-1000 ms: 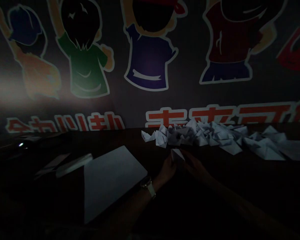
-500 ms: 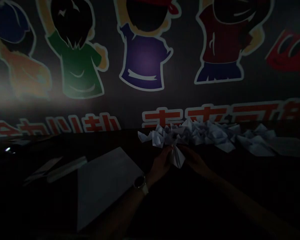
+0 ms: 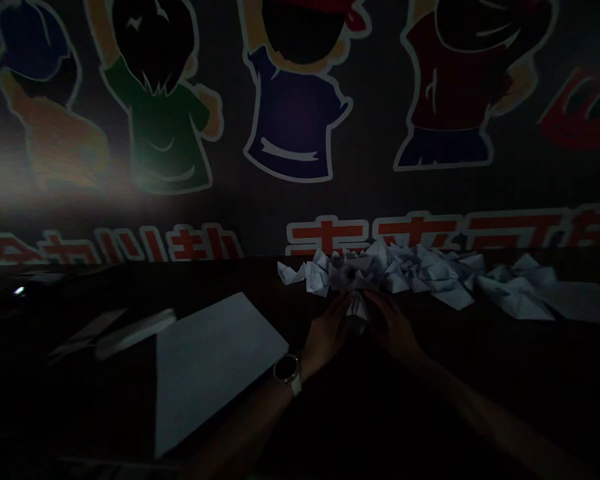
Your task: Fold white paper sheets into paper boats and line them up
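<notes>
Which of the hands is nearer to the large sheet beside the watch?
Left. The left hand is right of the sheet; the right hand is farther right, beyond the folded paper.

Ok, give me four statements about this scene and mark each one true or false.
1. One folded paper is between the left hand and right hand. True.
2. The watch is on the right wrist. False: it is on the left.
3. The pile of folded papers lies beyond the hands. True.
4. The large white sheet lies crumpled under the right forearm. False: it lies flat, left of the hands.
</notes>
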A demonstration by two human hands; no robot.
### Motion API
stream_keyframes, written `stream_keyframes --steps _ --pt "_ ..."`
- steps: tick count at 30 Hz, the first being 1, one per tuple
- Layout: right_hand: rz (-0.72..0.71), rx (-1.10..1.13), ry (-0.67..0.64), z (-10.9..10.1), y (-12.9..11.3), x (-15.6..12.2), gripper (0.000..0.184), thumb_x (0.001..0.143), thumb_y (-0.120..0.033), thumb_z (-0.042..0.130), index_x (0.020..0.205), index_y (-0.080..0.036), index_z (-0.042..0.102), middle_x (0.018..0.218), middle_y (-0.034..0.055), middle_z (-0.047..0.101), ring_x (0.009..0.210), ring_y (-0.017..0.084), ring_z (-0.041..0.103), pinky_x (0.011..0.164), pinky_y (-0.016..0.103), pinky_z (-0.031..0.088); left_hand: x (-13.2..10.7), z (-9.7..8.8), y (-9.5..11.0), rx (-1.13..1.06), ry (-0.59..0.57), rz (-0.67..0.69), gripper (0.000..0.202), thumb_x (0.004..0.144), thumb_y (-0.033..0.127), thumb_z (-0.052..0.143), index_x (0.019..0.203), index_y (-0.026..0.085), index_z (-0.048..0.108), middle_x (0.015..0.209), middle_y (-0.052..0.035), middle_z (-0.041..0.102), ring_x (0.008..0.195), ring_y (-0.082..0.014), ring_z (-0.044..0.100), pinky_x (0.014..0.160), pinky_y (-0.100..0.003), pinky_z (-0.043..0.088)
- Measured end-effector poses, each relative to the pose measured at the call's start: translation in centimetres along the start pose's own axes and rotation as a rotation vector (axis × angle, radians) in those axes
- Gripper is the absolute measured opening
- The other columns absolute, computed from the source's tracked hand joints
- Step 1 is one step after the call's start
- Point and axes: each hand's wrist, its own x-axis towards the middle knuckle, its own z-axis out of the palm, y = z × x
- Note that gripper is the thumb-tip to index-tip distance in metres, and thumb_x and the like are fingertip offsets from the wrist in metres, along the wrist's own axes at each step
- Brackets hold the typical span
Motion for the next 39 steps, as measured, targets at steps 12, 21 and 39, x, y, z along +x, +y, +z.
stream_keyframes --steps 12,21,39 --pt "0.176 0.291 0.030 0.4 0.0 0.6 0.026 0.080 -0.041 0.053 0.094 -0.025 0.068 0.098 0.0045 0.069 0.091 0.025 0.063 0.079 0.039 0.051 0.3 1.5 -0.7 -0.266 0.008 -0.227 0.038 0.085 0.027 0.045 0.123 0.022 0.051 0.129 -0.0033 0.051 0.117 -0.0227 0.048 0.101 -0.040 0.035" --pt "0.177 0.459 -0.156 -1.0 0.4 1.3 0.028 0.079 -0.040 0.056 0.099 -0.027 0.068 0.103 0.0040 0.068 0.099 0.025 0.060 0.087 0.042 0.047 1.1 0.2 -2.0 -0.554 -0.116 -0.262 0.034 0.081 0.026 0.050 0.113 0.019 0.060 0.121 -0.0044 0.058 0.113 -0.0248 0.052 0.099 -0.044 0.036" --pt "0.260 0.556 -0.153 -1.4 -0.3 1.7 0.029 0.075 -0.049 0.059 0.081 -0.024 0.072 0.097 0.0039 0.067 0.087 0.022 0.062 0.073 0.032 0.051 1.1 0.1 -0.2 -0.553 0.002 -0.375 0.041 0.080 0.047 0.050 0.100 0.014 0.067 0.089 -0.0037 0.070 0.082 -0.0220 0.060 0.076 -0.033 0.045"
